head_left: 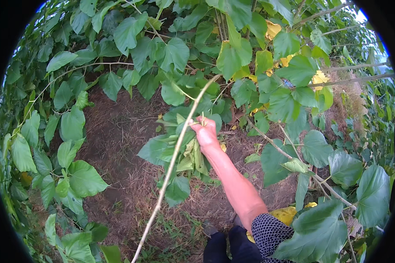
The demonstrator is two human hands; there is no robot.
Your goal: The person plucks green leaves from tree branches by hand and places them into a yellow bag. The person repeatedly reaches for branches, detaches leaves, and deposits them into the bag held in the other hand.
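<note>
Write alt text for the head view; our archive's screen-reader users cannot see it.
A person's right hand grips a bunch of picked green leaves beside a long, thin bare stem that slants across the view. Broad-leaved branches crowd in all around, above ground covered in dry straw. The left hand is out of view.

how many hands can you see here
1: the right hand at the middle of the picture, closed around a bunch of picked leaves beside a thin bare branch. The left hand is out of view.
</note>
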